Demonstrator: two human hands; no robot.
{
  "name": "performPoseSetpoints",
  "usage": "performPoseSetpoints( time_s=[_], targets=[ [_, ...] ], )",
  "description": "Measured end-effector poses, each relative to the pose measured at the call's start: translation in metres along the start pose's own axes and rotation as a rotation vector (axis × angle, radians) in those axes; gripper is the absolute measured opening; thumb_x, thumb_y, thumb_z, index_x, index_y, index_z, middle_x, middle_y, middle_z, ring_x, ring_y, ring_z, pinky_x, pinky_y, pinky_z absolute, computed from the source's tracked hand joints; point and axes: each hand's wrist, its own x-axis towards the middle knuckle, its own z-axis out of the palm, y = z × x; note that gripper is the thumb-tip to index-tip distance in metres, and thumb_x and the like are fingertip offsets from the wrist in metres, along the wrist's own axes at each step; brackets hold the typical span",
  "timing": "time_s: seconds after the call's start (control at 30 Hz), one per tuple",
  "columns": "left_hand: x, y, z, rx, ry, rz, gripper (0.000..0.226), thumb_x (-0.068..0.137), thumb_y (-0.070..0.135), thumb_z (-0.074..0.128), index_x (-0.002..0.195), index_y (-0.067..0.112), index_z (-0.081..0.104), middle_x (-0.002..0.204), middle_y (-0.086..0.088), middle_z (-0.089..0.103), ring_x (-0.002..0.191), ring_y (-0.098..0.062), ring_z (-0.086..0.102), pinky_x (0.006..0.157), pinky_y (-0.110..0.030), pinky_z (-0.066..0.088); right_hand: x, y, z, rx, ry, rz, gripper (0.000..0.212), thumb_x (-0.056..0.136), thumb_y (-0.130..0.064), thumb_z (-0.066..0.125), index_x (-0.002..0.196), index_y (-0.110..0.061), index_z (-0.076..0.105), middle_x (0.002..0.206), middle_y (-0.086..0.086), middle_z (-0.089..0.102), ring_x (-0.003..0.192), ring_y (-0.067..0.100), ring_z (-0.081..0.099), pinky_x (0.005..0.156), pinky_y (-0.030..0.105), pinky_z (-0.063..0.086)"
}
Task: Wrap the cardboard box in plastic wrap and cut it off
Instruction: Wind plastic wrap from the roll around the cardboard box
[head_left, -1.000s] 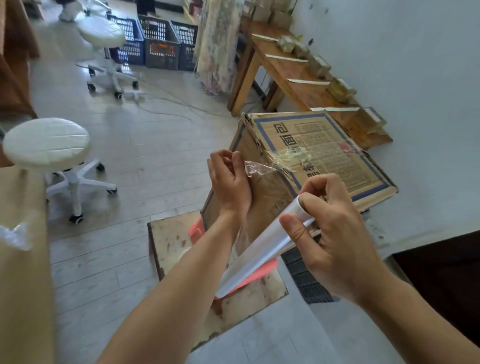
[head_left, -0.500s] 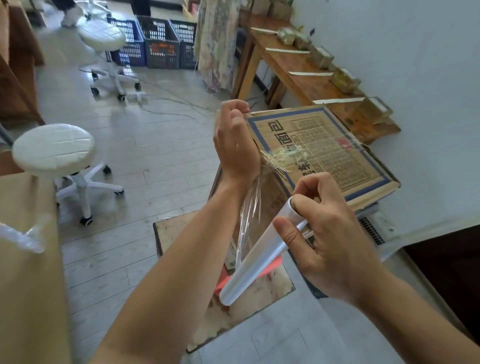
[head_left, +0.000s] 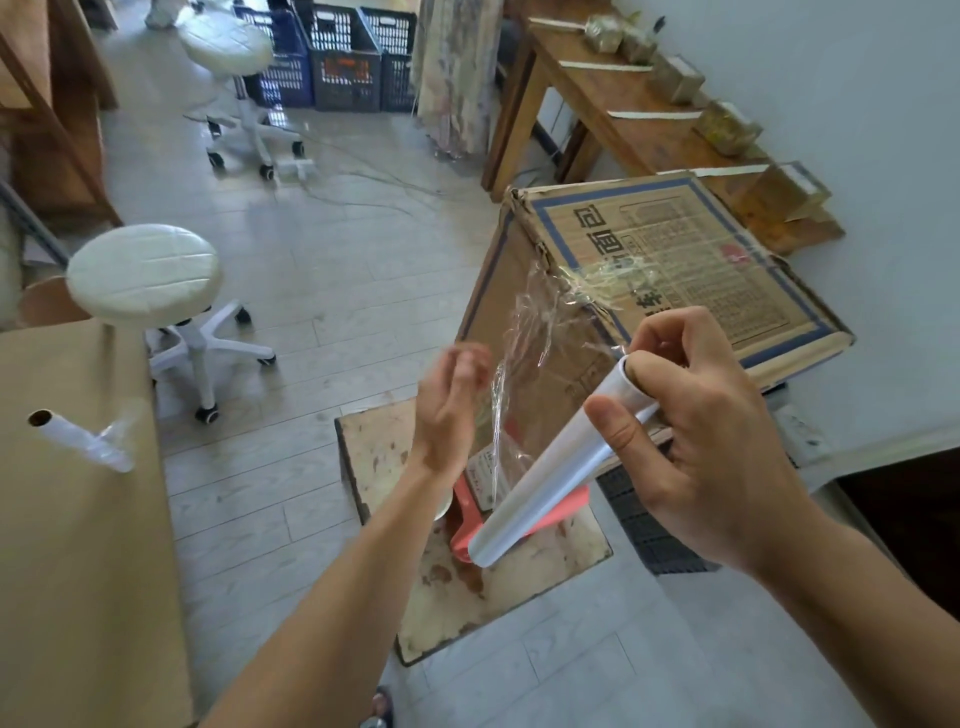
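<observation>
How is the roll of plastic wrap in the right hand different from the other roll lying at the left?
The held roll is gripped at its upper end by the right hand and slants in the air; the second roll lies untouched on a brown surface. Film from the held roll stretches to the cardboard box; the second roll's loose film is only bunched beside it. Both are slim, pale rolls.

The left hand (head_left: 451, 400) is being smeared by motion blur so its grip cannot be told, the lower part of the cardboard box (head_left: 670, 260) is being hidden behind the right hand (head_left: 691, 447) and its roll of plastic wrap (head_left: 556, 467).
</observation>
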Motion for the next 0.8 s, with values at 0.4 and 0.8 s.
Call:
performPoseSetpoints(
  time_s=[0.4,0.8],
  targets=[
    [-0.028,-0.035,-0.043,-0.096,-0.606,-0.316,0.036,0.072,0.049,0.083,0.093,0.022,0.069,0.089,0.0,0.062,0.083,-0.016,0.057,0.075,-0.021,0.047,0.0,0.0,-0.001,0.012,-0.002,0.003,0.026,0.092,-0.039,0.052,0.077,-0.02,0.044,0.102,0.001,0.04,0.088,0.019,0.044,0.078,0.029,0.038],
    [-0.013,-0.052,-0.065,0.23,-0.721,-0.316,0.006,0.095,0.018,0.065,0.09,0.021,0.067,0.084,0.006,0.067,0.082,-0.015,0.063,0.081,-0.031,0.048,0.0,0.002,-0.002,0.009,0.011,-0.007,0.027,0.092,-0.037,0.053,0.077,-0.016,0.047,0.103,0.001,0.04,0.087,0.019,0.045,0.074,0.022,0.036]
  ],
)
